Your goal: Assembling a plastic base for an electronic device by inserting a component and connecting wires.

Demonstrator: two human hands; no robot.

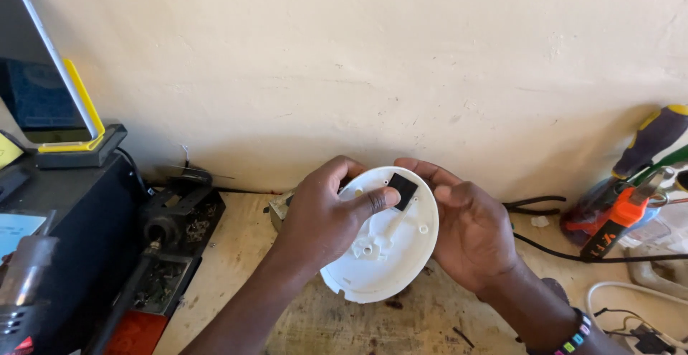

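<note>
- Two bare hands hold one round white plastic disc cover point(383, 244) up above the worn, stained wooden bench point(236, 254), its ribbed inner face turned toward the camera.
- Left hand point(322, 219): fingers curled over the disc's left edge, thumb tip pressed onto the inner face just beside a small black square pad point(403, 188) near the upper rim.
- Right hand point(469, 233): fingers close together behind and around the right edge, thumb laid along the rim, cradling the disc.
- Judged from its thin moulded walls, the disc looks light and stiff but brittle; the small posts and rib on the inner face could snap if squeezed, so the rim is the safer place to grip.
- Smooth plastic may slip in the fingers.
- Nearby: an orange-handled tool point(620, 219) and black cables point(566, 251) to the right, a dark machine point(79, 219) to the left, a cream wall point(358, 61) behind.
</note>
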